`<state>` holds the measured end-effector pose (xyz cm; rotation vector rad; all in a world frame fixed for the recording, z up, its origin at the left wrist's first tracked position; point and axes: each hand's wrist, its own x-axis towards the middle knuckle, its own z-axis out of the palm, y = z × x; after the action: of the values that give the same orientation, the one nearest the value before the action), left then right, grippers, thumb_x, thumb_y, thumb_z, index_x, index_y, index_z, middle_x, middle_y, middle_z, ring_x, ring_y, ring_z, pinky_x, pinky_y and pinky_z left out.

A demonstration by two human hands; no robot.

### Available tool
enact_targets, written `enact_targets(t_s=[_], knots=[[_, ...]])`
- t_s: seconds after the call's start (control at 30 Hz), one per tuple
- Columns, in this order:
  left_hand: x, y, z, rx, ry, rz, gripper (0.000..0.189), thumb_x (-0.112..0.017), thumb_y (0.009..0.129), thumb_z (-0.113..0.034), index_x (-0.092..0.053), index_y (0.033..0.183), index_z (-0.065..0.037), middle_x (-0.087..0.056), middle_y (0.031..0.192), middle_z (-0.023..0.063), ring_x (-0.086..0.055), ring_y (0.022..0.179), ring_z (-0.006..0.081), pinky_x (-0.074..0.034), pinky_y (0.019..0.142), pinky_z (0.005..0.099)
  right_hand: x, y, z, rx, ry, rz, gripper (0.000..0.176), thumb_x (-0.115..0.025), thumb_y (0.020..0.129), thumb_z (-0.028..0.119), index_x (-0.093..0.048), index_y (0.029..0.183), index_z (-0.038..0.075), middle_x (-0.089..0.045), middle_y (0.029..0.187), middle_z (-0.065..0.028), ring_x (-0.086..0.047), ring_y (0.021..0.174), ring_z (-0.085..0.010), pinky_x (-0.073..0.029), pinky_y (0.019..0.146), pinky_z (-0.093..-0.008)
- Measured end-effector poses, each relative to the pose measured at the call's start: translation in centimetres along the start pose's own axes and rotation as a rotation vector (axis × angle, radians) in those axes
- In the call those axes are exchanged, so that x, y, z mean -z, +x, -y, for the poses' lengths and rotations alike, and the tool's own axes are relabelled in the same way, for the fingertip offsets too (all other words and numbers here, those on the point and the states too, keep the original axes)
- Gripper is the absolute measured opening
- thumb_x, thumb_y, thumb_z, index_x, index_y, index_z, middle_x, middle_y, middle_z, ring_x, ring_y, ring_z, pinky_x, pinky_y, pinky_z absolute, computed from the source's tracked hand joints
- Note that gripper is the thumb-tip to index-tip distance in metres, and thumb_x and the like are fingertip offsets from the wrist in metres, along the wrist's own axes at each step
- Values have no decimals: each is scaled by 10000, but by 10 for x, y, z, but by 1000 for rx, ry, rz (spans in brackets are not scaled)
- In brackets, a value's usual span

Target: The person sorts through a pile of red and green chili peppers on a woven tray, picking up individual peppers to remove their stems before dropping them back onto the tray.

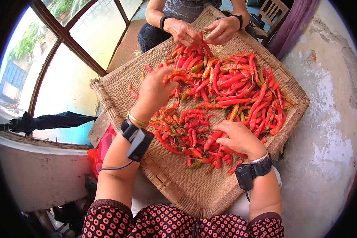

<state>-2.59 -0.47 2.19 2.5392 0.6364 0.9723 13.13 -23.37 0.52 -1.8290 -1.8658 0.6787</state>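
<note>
Red chili peppers [236, 81] lie heaped across a woven wicker tray [186, 189], with a smaller pile [192, 129] nearer to me. My left hand [155, 89] is raised over the tray's left part, beside the peppers; its fingers are smeared by motion, and red shows near them. Low over the near pile, my right hand [240, 138] has its thumb and fingers closed at a red chili pepper [213, 139]. Some peppers are orange, yellowish or wrinkled, and several have green stems.
Across the tray a person's two hands [202, 33] work at a pepper. A folded black umbrella [61, 120] leans by the window at left. A red plastic bag [103, 148] sits beside the tray. A peeling wall [325, 119] stands at right, with a wooden chair [271, 18] behind.
</note>
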Motion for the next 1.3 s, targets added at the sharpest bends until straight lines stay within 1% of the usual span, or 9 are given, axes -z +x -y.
enact_targets(t_s=[0.1, 0.13, 0.23, 0.27, 0.43, 0.57, 0.8, 1.03, 1.3], knots=[[-20, -16, -11, -23, -181, 531, 316, -672, 693, -107, -606, 995, -38, -617, 842, 130, -607, 710, 240, -485, 679, 325, 4, 2, 8, -5, 275, 205, 439, -583, 738, 66, -485, 1161, 1, -497, 1091, -139, -590, 812, -192, -482, 722, -304], [-27, -23, -16, -134, -204, 613, 314, -667, 694, -121, -606, 992, -43, -615, 822, 134, -606, 717, 259, -486, 679, 336, 4, 2, 11, 8, 300, 225, 477, -607, 721, 118, -477, 1171, 30, -505, 1077, -172, -543, 945, -310, -434, 834, -371], [-35, -31, -40, -240, -308, 896, 290, -640, 708, -160, -604, 973, -47, -613, 782, 139, -599, 723, 301, -478, 668, 370, -3, 4, 13, -17, 364, 370, 485, -578, 746, 62, -440, 1207, 0, -468, 1094, -136, -581, 825, -200, -486, 733, -312], [-38, -33, -44, -243, -238, 961, 291, -625, 717, -163, -594, 981, -45, -607, 763, 151, -594, 725, 313, -471, 667, 384, -5, 3, 14, -73, 377, 383, 443, -574, 720, 96, -491, 1149, 20, -508, 1041, -186, -525, 964, -321, -428, 843, -375], [-39, -37, -53, -200, -260, 1083, 307, -627, 730, -201, -560, 974, -26, -600, 776, 174, -590, 745, 330, -463, 678, 395, -17, 5, 8, -37, 214, 381, 327, -522, 703, 57, -540, 1026, 12, -523, 1029, -187, -518, 988, -330, -421, 858, -392], [-32, -32, -58, -114, -300, 1096, 420, -637, 767, -266, -514, 1087, -22, -600, 867, 192, -589, 800, 334, -460, 699, 389, -8, 11, 11, 18, 248, 28, 304, -522, 717, 41, -530, 1017, -7, -518, 1039, -185, -518, 993, -330, -425, 864, -378], [-27, -27, -60, 118, -599, 823, 369, -605, 780, -89, -527, 1135, -24, -616, 853, 82, -542, 745, 78, -456, 673, 262, -1, 13, 22, -50, 522, -217, 354, -501, 756, -5, -483, 1109, -7, -502, 1080, -155, -565, 931, -261, -470, 792, -339], [-6, -11, -38, 445, -772, 873, 297, -552, 805, -52, -569, 1099, -11, -615, 845, 13, -538, 676, 67, -453, 594, 224, -3, 7, 2, -183, 192, -468, 351, -542, 762, 70, -495, 1105, 13, -556, 969, -193, -587, 825, -319, -473, 744, -398], [-13, 11, -21, 550, -1133, 59, 478, -543, 857, -79, -364, 1291, 11, -534, 1125, 83, -529, 977, 141, -428, 842, 256, 31, -17, -5, -422, -208, -510, 261, -624, 739, 183, -550, 948, 45, -545, 942, -154, -584, 814, -331, -478, 712, -422]])
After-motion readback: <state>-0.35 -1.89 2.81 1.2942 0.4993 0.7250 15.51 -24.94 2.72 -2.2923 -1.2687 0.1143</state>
